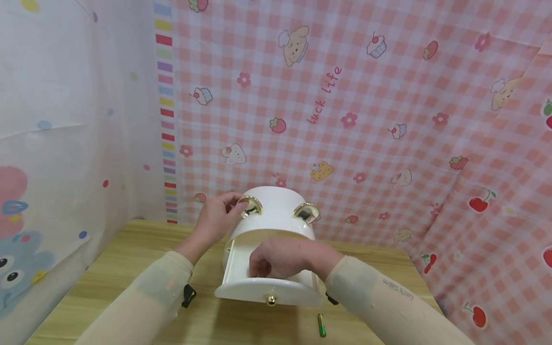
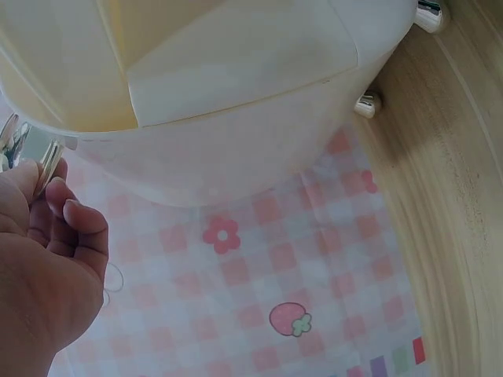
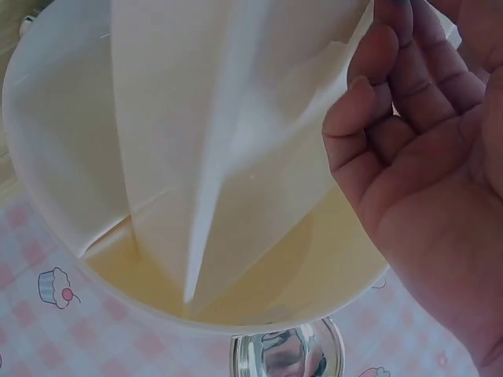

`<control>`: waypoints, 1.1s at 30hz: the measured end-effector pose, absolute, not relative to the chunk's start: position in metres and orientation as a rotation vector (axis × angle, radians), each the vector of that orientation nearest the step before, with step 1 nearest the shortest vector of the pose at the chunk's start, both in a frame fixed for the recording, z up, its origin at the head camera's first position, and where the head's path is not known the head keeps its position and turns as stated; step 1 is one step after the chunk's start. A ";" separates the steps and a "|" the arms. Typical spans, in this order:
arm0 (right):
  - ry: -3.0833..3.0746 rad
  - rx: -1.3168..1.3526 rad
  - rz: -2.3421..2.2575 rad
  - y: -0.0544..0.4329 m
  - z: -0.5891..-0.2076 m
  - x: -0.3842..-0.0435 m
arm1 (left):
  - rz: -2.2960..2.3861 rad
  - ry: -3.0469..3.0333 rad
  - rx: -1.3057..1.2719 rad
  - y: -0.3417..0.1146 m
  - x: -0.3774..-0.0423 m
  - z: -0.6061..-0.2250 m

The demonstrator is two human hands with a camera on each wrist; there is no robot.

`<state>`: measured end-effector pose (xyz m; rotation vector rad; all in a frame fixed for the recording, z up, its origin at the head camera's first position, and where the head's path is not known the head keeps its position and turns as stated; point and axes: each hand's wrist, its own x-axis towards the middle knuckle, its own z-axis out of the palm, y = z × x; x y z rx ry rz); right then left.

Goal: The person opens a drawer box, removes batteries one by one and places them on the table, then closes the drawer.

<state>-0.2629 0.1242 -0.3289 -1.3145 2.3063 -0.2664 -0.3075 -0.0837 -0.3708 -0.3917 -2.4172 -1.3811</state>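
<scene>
A white rounded box (image 1: pixel 278 206) with two gold ring-shaped fittings stands on the table, its drawer (image 1: pixel 258 290) pulled out towards me. On the drawer front sits a small gold knob (image 1: pixel 270 300). My left hand (image 1: pixel 220 215) pinches the left gold fitting (image 1: pixel 252 205) between thumb and fingers; the left wrist view shows this gold rim (image 2: pixel 49 166) in the grip. Inside the drawer is my right hand (image 1: pixel 280 256), fingers bent downward. In the right wrist view its fingers (image 3: pixel 350 118) are curled, but the fingertips are cut off, so anything between them is hidden.
A green battery-like cylinder (image 1: pixel 321 325) lies on the wooden table (image 1: pixel 185 326) in front of the drawer, to the right. Behind the box hangs a pink checked cloth (image 1: pixel 258 105). Pale printed cloth (image 1: pixel 64 120) hangs on the left.
</scene>
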 end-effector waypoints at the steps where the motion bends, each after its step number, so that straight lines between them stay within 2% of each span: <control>1: 2.331 -1.308 -0.250 0.124 -0.329 -0.262 | -1.382 -2.417 -0.391 -0.084 -0.307 -0.371; 22: 2.586 -1.264 -0.178 0.132 -0.337 -0.256 | -1.379 -2.437 -0.383 -0.082 -0.307 -0.371; 29: 2.636 -1.269 -0.592 0.153 -0.318 -0.250 | -1.368 -2.443 -0.383 -0.083 -0.309 -0.372; 33: 2.629 -1.134 -0.925 0.174 -0.305 -0.244 | -1.368 -2.451 -0.374 -0.083 -0.310 -0.373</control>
